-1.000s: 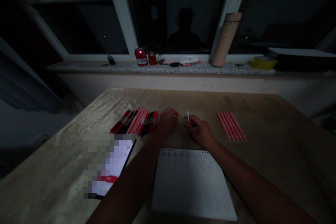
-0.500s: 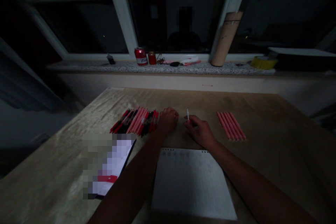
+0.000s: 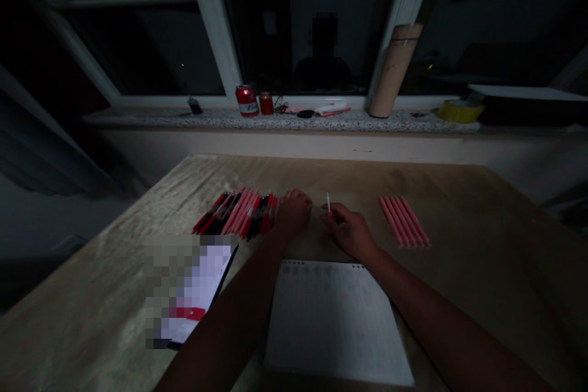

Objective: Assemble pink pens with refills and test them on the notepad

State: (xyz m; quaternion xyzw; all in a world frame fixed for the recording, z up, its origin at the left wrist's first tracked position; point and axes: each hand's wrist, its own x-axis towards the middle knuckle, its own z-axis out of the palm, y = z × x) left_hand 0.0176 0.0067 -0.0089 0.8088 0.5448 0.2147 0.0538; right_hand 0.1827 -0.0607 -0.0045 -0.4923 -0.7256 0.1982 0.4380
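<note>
My right hand (image 3: 349, 229) is closed in a pinch on a slim white-tipped pen-like stick (image 3: 328, 201), which points up and away from me. Its lower part is hidden by the fingers. A little to the left, my left hand (image 3: 294, 211) lies on the table with its fingers curled; whatever may be inside them is hidden. Beside the left hand is a row of pens (image 3: 239, 213), in pink, red and black. Several pink pens (image 3: 404, 221) lie side by side at the right, apart from my right hand.
A spiral-type notepad (image 3: 337, 324) lies between my forearms. Left of it is a lit tablet or phone (image 3: 209, 282), partly blurred out. On the windowsill stand a red can (image 3: 247, 101), a small red jar (image 3: 266, 103), a cardboard tube (image 3: 395, 70) and yellow tape (image 3: 459, 111).
Both hands stay almost in place, and the pinched stick remains between them. The view has shifted very slightly.
</note>
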